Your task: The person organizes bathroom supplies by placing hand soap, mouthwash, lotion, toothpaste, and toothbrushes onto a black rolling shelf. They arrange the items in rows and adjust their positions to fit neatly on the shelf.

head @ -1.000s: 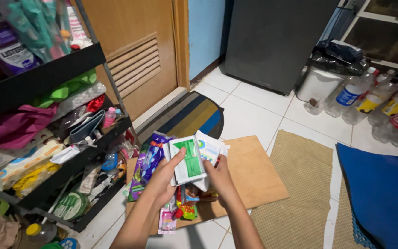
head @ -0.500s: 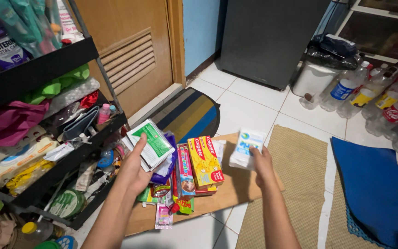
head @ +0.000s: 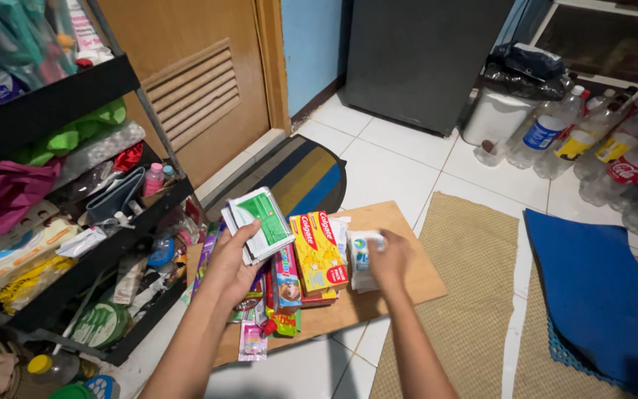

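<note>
Where white floor tiles (head: 400,166) meet a wooden door (head: 193,81) and a dark cabinet (head: 422,59), a wooden board (head: 400,258) lies between a striped mat (head: 304,177) and a woven mat (head: 459,295). My left hand (head: 234,262) is clamped on green-and-white sachets (head: 260,222), raised over the board's left end. My right hand (head: 389,258) grips a white-and-blue packet (head: 359,258), low over the board, just beside yellow-and-red cartons (head: 319,247). A cluttered black rack (head: 75,214) crowds my left; plastic bottles (head: 592,148) and a blue mat (head: 599,303) lie to the right.
</note>
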